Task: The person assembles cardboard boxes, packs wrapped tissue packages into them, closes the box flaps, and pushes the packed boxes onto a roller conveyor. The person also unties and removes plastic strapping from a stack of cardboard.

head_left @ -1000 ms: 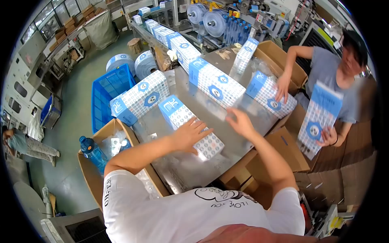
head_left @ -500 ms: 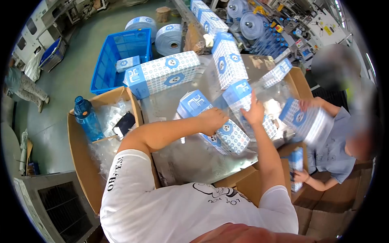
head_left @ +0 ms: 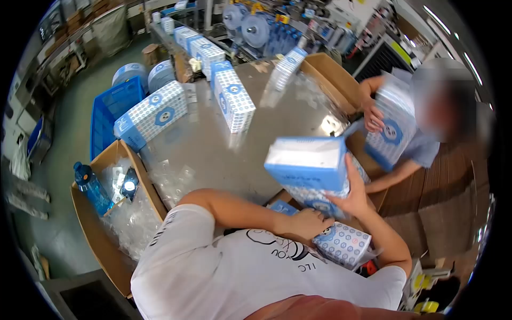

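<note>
My left hand (head_left: 309, 226) is closed over the middle of a blue-and-white wrapped pack (head_left: 344, 244), held low in front of my shirt. My right hand (head_left: 352, 192) grips the side of a second pack (head_left: 306, 160), tilted so that its blue and white end faces up. This one is above the near right edge of the metal table (head_left: 213, 165). Both packs carry a small dotted print with a round face badge. Part of the left-hand pack is hidden by my hand and forearm.
At the right a co-worker's hand (head_left: 373, 116) holds another pack (head_left: 392, 130). More packs, one at the table's middle (head_left: 233, 98) and one at the left (head_left: 154, 114), lie beyond. A carton (head_left: 96, 240) with a blue bottle (head_left: 93, 186) and a blue crate (head_left: 101, 117) stand left.
Both hands have brought their packs off the table towards my body and its near right edge. My view has turned right. The co-worker's pack is now raised upright near their chest.
</note>
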`<state>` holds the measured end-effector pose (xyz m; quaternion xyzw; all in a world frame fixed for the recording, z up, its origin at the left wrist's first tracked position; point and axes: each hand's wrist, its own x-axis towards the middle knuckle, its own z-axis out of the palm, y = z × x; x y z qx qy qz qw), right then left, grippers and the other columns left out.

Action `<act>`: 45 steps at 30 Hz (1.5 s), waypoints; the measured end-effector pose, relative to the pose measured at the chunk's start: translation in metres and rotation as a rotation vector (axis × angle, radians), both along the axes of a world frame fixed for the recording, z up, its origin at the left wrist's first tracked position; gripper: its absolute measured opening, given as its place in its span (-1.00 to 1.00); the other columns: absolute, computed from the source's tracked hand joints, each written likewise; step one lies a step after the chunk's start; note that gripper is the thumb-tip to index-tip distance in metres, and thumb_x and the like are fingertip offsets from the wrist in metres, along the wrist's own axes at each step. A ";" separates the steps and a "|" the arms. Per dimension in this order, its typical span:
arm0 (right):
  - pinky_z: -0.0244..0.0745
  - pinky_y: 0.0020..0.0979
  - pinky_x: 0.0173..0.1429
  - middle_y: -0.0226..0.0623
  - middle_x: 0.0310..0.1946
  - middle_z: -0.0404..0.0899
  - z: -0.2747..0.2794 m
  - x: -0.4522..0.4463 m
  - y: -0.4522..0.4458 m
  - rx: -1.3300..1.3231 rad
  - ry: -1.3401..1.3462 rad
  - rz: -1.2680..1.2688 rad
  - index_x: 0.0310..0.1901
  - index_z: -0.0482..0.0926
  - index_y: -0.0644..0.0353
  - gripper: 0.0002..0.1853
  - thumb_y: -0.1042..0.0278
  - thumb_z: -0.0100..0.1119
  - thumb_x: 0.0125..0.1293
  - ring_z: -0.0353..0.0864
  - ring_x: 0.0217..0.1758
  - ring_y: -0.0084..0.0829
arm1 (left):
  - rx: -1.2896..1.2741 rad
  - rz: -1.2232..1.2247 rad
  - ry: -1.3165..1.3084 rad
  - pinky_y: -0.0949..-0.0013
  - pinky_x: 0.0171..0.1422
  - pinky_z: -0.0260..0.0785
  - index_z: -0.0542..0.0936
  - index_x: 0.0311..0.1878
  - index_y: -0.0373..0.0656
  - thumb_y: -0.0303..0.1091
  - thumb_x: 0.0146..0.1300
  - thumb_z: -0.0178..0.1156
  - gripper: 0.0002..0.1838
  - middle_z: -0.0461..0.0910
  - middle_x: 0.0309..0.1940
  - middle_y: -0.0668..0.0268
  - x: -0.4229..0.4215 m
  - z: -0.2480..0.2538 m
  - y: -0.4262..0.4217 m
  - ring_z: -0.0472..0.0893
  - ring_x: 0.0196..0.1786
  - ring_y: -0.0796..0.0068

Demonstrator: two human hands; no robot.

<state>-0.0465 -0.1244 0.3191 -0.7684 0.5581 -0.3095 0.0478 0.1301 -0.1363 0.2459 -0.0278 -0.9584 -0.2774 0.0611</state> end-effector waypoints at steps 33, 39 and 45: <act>0.34 -0.04 0.22 0.25 0.02 0.44 -0.163 0.159 -0.427 0.338 0.419 -0.323 0.48 0.09 -0.21 -0.05 -0.26 0.26 0.07 0.43 0.11 0.23 | -0.341 0.672 0.020 0.19 0.24 0.18 0.34 0.29 -0.31 -0.10 -0.25 0.40 -0.05 0.47 -0.07 0.03 0.161 -0.096 -0.237 0.43 0.08 0.12; 0.36 -0.07 0.20 0.28 0.07 0.34 -0.151 0.084 -0.304 0.530 0.315 -0.171 0.53 -0.16 -0.27 0.23 0.20 0.52 -0.12 0.41 0.13 0.20 | -0.265 0.507 0.029 0.20 0.20 0.23 0.35 0.27 -0.39 -0.26 -0.16 0.35 -0.16 0.48 -0.04 0.03 0.183 -0.086 -0.222 0.46 0.06 0.13; 0.37 -0.08 0.19 0.18 0.02 0.40 -0.139 0.094 -0.250 0.420 0.311 -0.074 0.52 -0.12 -0.03 0.28 0.21 0.56 -0.23 0.45 0.09 0.09 | -0.321 0.494 0.244 0.21 0.14 0.25 0.33 0.27 -0.42 -0.40 -0.09 0.30 -0.23 0.47 -0.11 0.08 0.183 -0.094 -0.185 0.44 -0.01 0.15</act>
